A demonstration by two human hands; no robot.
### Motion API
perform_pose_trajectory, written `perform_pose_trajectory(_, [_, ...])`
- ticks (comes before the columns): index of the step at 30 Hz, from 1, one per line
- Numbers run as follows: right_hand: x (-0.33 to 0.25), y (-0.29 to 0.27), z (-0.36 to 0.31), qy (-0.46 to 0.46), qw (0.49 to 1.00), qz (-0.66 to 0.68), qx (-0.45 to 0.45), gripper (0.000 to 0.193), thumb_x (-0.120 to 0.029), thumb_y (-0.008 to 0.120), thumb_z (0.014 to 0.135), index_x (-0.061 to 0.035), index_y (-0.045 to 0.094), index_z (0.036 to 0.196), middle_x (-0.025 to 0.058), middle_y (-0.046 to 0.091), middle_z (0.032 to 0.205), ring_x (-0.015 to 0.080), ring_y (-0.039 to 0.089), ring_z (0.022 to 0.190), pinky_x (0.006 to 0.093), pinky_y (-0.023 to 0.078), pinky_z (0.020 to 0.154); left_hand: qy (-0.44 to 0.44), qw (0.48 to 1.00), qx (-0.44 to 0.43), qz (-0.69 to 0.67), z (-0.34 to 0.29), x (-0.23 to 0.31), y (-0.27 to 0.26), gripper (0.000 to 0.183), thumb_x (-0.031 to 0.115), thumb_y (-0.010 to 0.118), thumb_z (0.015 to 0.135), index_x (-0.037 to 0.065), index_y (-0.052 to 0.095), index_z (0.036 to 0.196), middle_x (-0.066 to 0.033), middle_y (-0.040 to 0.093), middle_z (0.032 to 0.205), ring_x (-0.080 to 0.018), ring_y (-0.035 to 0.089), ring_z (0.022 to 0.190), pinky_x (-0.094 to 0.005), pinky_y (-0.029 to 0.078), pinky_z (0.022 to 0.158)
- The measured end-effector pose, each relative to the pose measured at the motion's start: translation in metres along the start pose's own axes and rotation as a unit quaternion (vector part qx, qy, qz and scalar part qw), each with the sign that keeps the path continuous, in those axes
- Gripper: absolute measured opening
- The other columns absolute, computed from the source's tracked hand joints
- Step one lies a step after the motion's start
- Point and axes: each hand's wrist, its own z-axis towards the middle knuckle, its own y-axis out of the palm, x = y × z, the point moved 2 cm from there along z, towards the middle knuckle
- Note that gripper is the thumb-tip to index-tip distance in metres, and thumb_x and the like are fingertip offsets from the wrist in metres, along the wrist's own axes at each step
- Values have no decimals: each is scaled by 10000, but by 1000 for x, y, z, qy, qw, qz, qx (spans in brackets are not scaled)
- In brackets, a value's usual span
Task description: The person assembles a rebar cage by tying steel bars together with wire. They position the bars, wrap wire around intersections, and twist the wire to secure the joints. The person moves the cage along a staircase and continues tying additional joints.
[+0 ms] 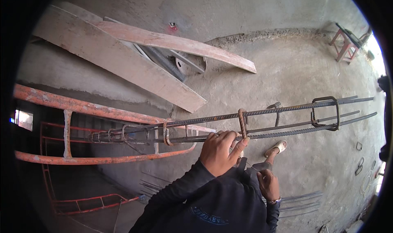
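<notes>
A long cage of ribbed steel rebar (282, 132) runs across the view in front of me, with square stirrups around its bars. My left hand (221, 153) is closed at the lower bars, its thumb and fingers against a rusty stirrup (242, 120). Farther right along the cage is a dark stirrup (338, 114). Below and to the right of the left hand, my right hand (269, 185) is closed, close to my body. A thin wire-like piece (253, 167) sticks out from its fingers toward the left hand; whether it is tie wire or a tool's tip cannot be told.
An orange scaffold frame (67, 132) lies under the cage's left part. Long boards (123, 65) lean at the upper left wall. A red stool (346, 44) stands far right. Loose rebar (301, 202) and spare stirrups (359, 167) lie on the concrete floor.
</notes>
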Motion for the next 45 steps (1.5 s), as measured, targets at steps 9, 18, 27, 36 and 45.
perform_pose_trajectory(9, [-23,-45,47,-53,994,14,-92,152,-115,599,989,22,626,929,184,644,798,323,639,682,401,491,646,-2,994,94,-54,-10,-5,6,385,306,690,957,-7,584,1155,-176,601,1063,-347,596,978,-432,453,871])
perform_pose_trajectory(18, [-34,-37,62,-40,975,99,-194,382,-236,434,1101,41,614,909,127,673,820,246,660,799,361,505,769,-53,971,191,-134,-12,-8,12,569,304,826,852,-17,484,1175,-170,555,1045,-317,591,935,-417,500,819])
perform_pose_trajectory(27, [-50,26,31,60,953,251,-160,374,-302,442,1109,2,622,987,0,611,807,74,483,683,258,415,644,28,987,153,33,-19,-17,9,649,627,728,831,9,598,976,-127,635,865,-267,630,811,-380,433,760])
perform_pose_trajectory(36, [29,74,-15,-74,977,-200,17,314,-236,458,1066,10,593,926,157,652,794,323,560,623,403,461,629,154,968,169,-106,-36,-50,17,549,396,791,853,-4,591,1171,-169,583,1191,-320,602,1088,-448,456,992])
perform_pose_trajectory(45, [37,46,-69,32,885,378,271,271,-336,526,1072,-123,358,1072,98,587,922,199,609,705,284,469,523,196,951,-59,-231,-126,-107,90,423,304,737,895,94,589,1231,-101,628,1182,-287,673,998,-448,505,924])
